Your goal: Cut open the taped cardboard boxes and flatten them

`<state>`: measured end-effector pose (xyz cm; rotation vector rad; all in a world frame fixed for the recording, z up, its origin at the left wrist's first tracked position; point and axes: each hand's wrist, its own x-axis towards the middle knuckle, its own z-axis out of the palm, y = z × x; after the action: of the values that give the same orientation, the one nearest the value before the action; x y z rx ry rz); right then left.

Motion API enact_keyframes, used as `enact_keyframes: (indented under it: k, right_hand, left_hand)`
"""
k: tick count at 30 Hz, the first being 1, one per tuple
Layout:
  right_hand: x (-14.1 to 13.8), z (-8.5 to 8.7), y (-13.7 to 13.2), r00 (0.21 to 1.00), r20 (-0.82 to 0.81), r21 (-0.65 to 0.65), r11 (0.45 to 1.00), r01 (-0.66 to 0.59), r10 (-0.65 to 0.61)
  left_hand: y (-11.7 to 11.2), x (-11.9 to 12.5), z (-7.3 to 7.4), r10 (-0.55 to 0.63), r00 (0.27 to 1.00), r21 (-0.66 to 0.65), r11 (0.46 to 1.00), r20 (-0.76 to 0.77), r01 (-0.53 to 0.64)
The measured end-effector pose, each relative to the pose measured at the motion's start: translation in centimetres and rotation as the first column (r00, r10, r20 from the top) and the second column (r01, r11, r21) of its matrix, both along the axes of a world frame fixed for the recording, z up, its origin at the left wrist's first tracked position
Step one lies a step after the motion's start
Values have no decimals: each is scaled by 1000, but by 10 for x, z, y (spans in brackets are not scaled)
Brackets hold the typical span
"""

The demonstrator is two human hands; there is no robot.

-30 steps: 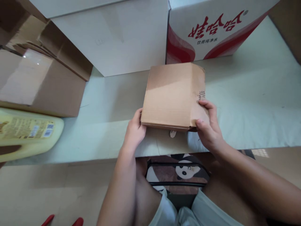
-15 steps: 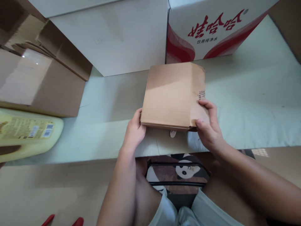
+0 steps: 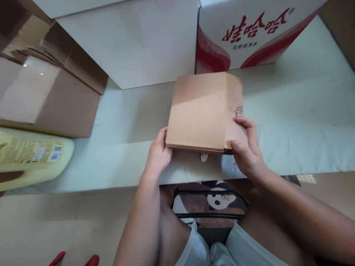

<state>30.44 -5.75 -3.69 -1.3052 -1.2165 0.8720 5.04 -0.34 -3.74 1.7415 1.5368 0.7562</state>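
A brown cardboard box (image 3: 198,111) is held between my two hands over the cloth-covered surface, its near side toward me. My left hand (image 3: 159,151) grips the near left corner, its fingertips hidden by the box. On the right side, my right hand (image 3: 248,147) has its thumb near the front corner and a finger along the creased side flap, below some dark printed marks. Under the front edge of the box a small white tag-like piece (image 3: 204,157) shows. A pale whitish item (image 3: 230,166) lies partly hidden beside my right wrist.
White cartons stand behind: a plain one (image 3: 133,44) and one with red lettering (image 3: 249,37). Left are a taped cardboard box (image 3: 72,103) and a yellow jug (image 3: 55,159). The pale green cloth (image 3: 299,122) ends at a front edge above my lap. A panda-patterned item (image 3: 219,199) sits below.
Almost nothing differs. Both hands keep the same hold on the cardboard box, and the view has shifted very slightly.
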Motion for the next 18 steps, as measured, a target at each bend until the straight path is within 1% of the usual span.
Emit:
enact_keyframes:
  k: [8,18]
  right_hand:
    - [-1,1,0,1000,21,-13,1000,16,-16]
    - [0,-1,0,1000,4,-8,1000,14,-14]
  left_hand:
    - [-1,1,2,-7,1000,3,1000,-4,7]
    - [-1,1,1,-8,1000,9,1000,-8,8]
